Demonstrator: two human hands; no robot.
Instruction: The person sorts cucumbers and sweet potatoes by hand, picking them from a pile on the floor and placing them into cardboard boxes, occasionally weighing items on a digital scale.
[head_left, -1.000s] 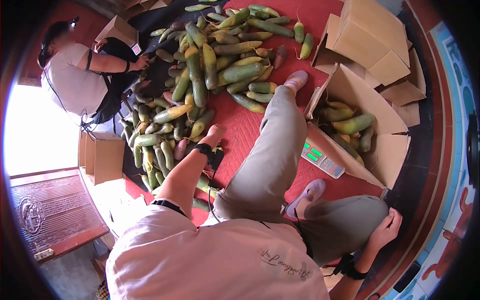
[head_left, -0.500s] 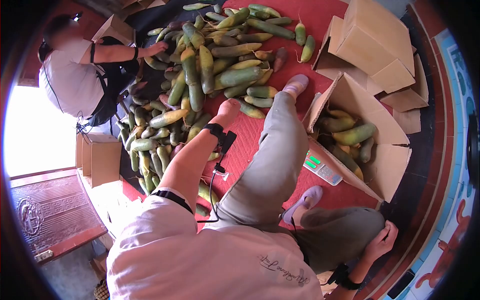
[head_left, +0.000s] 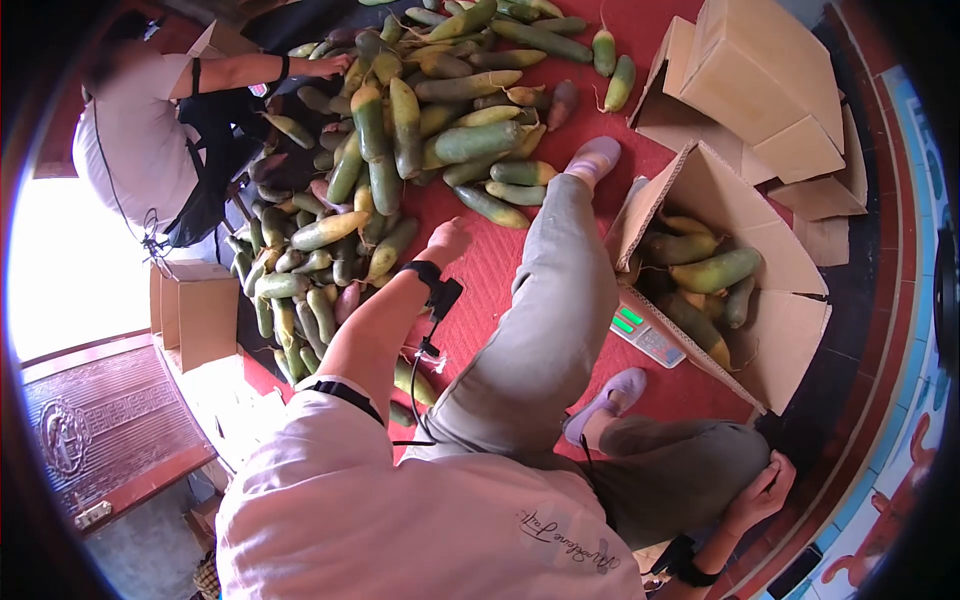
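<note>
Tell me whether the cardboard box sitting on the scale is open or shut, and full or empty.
Open and partly filled. The cardboard box has its flaps spread wide, and several green radishes lie inside, with inner wall bare above them.

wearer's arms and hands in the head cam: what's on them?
Both bare below short pale pink sleeves with dark trim. The left hand has a black wrist strap carrying a small black box, with a thin cable trailing back along the forearm. The right hand has a black band too. No gloves.
</note>
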